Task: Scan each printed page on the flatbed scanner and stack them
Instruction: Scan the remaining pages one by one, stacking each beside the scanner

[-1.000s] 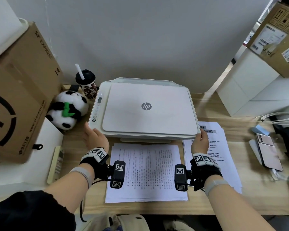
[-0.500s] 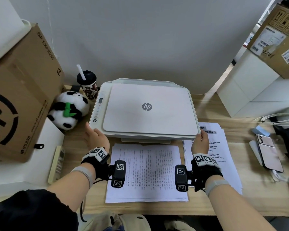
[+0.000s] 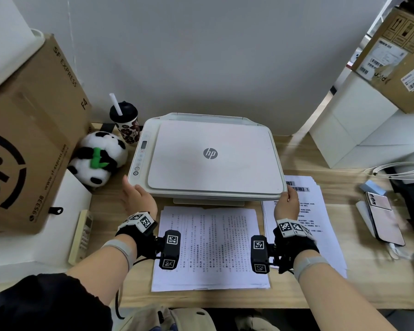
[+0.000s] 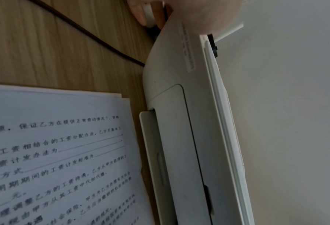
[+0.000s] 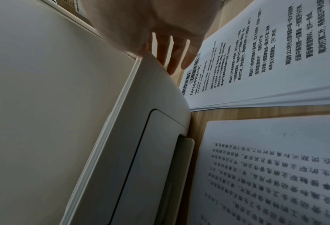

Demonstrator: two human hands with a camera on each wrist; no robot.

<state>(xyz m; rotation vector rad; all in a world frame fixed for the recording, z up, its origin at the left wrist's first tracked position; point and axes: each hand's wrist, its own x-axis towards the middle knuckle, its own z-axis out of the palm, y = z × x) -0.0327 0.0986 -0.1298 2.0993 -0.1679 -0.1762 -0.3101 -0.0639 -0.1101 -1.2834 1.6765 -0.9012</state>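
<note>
Flanking the scanner (image 3: 210, 158) with both hands, we have our left hand (image 3: 139, 199) at its front left corner and our right hand (image 3: 286, 203) at its front right corner. The scanner sits on the wooden tabletop (image 3: 378, 283) against the wall, its lid (image 3: 213, 156) lying flat and closed.

From the right wrist view, our fingers (image 5: 176, 56) extend nearly straight along the scanner's right side, loosely spread, with the palm against the corner of the lid edge; they curl round nothing. From the left wrist view, only a blurred part of our left hand (image 4: 198, 13) shows, pressed on the scanner's upper corner, and we cannot tell how its fingers lie. In the head view the left hand looks relaxed and flat beside the scanner body.

Just in front of the scanner, between our wrists, lies a stack of printed pages (image 3: 210, 247) with dense vertical text, squared to the tabletop edge. A second pile of printed pages (image 3: 318, 223) lies to the right, its sheets slightly fanned, its upper left corner tucked close to the scanner's right front corner and partly under our right hand.

To the left of the scanner sit a plush panda (image 3: 98, 158) and a lidded cup (image 3: 126, 123) with a straw, next to a large cardboard box (image 3: 29, 144). A remote control (image 3: 83, 235) lies near the left edge. On the right, a phone (image 3: 384, 218) rests well apart from the pages.
</note>
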